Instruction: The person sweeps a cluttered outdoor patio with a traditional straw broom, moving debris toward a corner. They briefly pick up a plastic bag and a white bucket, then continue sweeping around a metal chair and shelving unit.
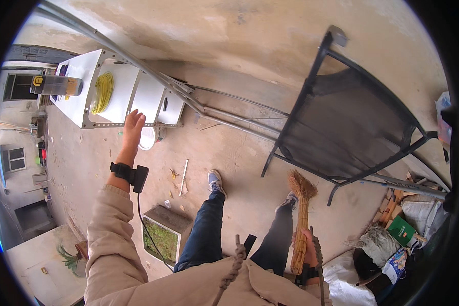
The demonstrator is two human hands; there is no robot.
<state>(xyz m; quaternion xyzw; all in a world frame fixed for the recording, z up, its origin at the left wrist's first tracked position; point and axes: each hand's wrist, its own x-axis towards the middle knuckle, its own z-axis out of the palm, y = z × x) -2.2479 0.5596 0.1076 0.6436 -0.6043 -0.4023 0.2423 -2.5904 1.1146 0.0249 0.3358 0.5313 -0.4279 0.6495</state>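
My right hand point(310, 249) is shut around the bound handle of a short straw broom point(301, 222). Its frayed bristle end points away from me, over my right shoe. My left hand point(134, 121) is stretched out and holds nothing, its fingers partly spread. In the picture it overlaps the front edge of a metal shelf rack point(115, 93) with white shelves; whether it touches the rack, I cannot tell. A coil of yellow cable or hose point(103, 93) lies on the rack, and a dark see-through bottle point(56, 85) stands on top. Below the hand is a white bucket point(148, 137).
A black mesh-backed chair point(348, 111) stands tilted at the right, by long grey pipes point(237, 132) along the wall. Sacks point(420, 212), wood pieces and a green box point(401, 231) crowd the lower right. A planter point(164, 235) sits beside my left leg; a white strip point(183, 178) lies ahead.
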